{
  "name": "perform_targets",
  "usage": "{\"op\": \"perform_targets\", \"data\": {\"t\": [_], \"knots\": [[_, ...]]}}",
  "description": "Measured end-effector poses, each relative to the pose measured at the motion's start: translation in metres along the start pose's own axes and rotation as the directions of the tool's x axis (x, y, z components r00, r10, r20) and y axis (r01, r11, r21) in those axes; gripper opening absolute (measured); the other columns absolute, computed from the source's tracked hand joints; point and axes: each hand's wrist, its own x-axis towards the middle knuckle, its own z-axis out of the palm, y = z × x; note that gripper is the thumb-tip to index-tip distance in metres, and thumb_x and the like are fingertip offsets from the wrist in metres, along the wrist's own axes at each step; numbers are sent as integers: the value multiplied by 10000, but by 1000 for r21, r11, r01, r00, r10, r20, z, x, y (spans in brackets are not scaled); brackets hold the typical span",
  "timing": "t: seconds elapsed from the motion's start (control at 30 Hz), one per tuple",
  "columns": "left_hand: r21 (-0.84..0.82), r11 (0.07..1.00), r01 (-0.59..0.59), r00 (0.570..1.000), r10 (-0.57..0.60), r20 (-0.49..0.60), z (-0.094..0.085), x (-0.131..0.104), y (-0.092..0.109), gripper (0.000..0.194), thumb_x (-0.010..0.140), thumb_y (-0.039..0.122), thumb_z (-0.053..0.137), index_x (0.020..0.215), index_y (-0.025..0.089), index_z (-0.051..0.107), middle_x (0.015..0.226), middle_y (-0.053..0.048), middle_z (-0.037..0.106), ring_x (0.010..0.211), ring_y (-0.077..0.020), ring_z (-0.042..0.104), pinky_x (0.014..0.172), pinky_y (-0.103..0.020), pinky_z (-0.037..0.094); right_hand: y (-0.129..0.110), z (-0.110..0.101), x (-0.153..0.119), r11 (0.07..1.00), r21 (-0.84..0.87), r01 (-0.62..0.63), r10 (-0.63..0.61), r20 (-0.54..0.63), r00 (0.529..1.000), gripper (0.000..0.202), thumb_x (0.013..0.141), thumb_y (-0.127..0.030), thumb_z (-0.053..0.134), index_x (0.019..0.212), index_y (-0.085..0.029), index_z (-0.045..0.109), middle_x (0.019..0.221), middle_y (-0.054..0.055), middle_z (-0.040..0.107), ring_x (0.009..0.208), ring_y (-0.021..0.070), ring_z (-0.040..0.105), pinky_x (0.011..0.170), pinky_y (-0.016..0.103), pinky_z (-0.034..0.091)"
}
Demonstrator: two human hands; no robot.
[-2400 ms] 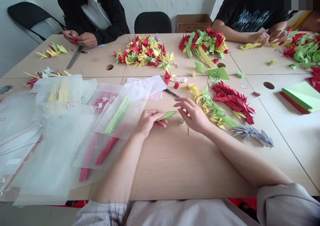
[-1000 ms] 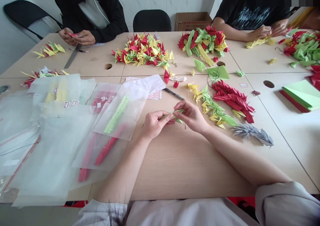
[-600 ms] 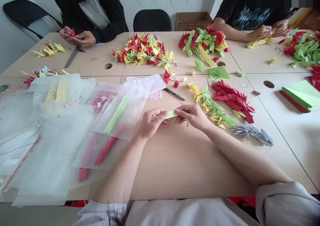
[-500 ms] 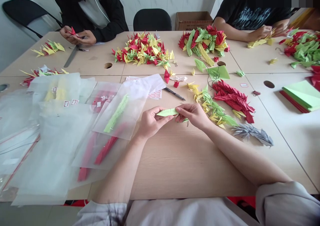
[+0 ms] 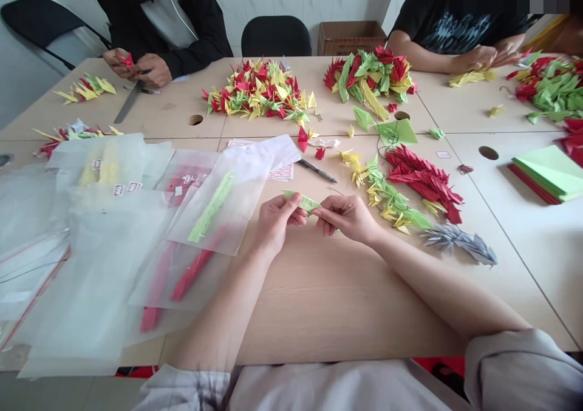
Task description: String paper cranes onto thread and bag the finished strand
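Observation:
Between my two hands, above the wooden table (image 5: 346, 302), is a piece of folded light green paper (image 5: 308, 203). My left hand (image 5: 279, 217) pinches its left end with the thumb on top. My right hand (image 5: 344, 218) pinches the right end, and a bit of green shows beneath its fingers. A black pen (image 5: 317, 170) lies just beyond my hands. To the right of them stretches a string of yellow and green folded paper cranes (image 5: 381, 189), beside a red paper bundle (image 5: 426, 183) and a grey one (image 5: 462, 243).
Translucent bags (image 5: 113, 271) cover the left side, some holding coloured paper strips. Heaps of paper cranes (image 5: 259, 89) and paper bundles (image 5: 371, 74) lie farther back. A green paper stack (image 5: 549, 171) sits at right. Two co-workers handle paper across the table.
The green paper has turned in my hands, its right end now tilted lower. My left thumb has moved up onto it. The left co-worker's hands have shifted around a red paper piece.

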Motion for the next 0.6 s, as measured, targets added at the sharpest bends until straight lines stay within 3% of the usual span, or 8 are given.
{"op": "perform_targets", "data": {"t": [0.07, 0.17, 0.3, 0.37, 0.5, 0.6], "knots": [[53, 995, -88, 994, 84, 74, 3, -1, -3, 359, 765, 507, 719, 681, 160, 681, 606, 7, 609, 574, -100, 530, 590, -234, 436, 0, 1, 0, 999, 40, 6, -6, -15, 1000, 422, 851, -565, 642, 742, -158, 631, 633, 24, 670, 508, 128, 640, 493, 239, 525], [178, 963, -204, 978, 191, 88, 3, -1, -5, 312, 811, 451, 693, 666, 174, 697, 585, 22, 544, 595, -109, 483, 610, -245, 404, 1, 0, 0, 1000, -22, 15, -15, -25, 1000, 421, 887, -560, 596, 774, -157, 642, 689, 33, 665, 560, 128, 631, 529, 248, 528], [352, 881, -315, 949, 298, 102, -1, -2, -2, 273, 817, 387, 699, 638, 181, 678, 653, 1, 601, 614, -127, 516, 600, -257, 406, 5, -3, 4, 964, -250, 84, -144, -230, 963, 375, 897, -521, 601, 769, -171, 642, 780, 30, 599, 670, 125, 556, 575, 244, 472], [419, 832, -364, 931, 336, 141, -2, -3, 0, 244, 824, 357, 691, 649, 187, 688, 694, -16, 640, 662, -144, 564, 629, -258, 432, 7, -5, 6, 956, -276, 97, -166, -239, 957, 331, 882, -503, 630, 816, -180, 662, 804, 25, 589, 697, 127, 532, 596, 246, 444], [492, 788, -369, 930, 317, 189, 1, -5, -1, 241, 826, 371, 677, 666, 194, 704, 742, -39, 688, 703, -166, 609, 651, -256, 465, 13, -5, 9, 999, -41, 29, -33, -95, 995, 338, 810, -500, 714, 868, -171, 665, 811, 28, 643, 689, 131, 554, 600, 251, 430], [406, 878, -254, 965, 202, 166, 3, -6, -3, 256, 822, 422, 678, 738, 184, 724, 744, -31, 702, 714, -170, 630, 655, -252, 497, 16, -3, 9, 992, 129, -8, 24, -124, 992, 335, 766, -474, 763, 800, -165, 639, 713, -5, 618, 595, 99, 505, 545, 234, 381]]}}
